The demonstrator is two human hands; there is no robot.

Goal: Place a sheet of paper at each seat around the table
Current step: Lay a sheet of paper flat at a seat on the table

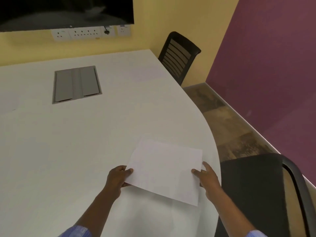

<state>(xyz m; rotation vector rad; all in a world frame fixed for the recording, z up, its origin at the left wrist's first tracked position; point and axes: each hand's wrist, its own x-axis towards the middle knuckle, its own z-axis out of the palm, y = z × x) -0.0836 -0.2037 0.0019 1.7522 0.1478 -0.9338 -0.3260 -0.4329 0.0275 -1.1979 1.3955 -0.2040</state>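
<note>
We find one white rectangular sheet of paper [165, 170] over the white curved-edge table [85, 142], near its rim at four o'clock. The left hand [118, 177] pinches its near-left corner, thumb on top; the right hand [207, 178] grips its right edge. Whether it lies flat, we cannot tell. A black mesh chair [253, 190] stands just beside.

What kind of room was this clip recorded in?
Most likely a small office meeting room: a large white table with a built-in cable hatch, black office chairs drawn up to its edge, and a dark wall-mounted screen above a row of power sockets.
</note>
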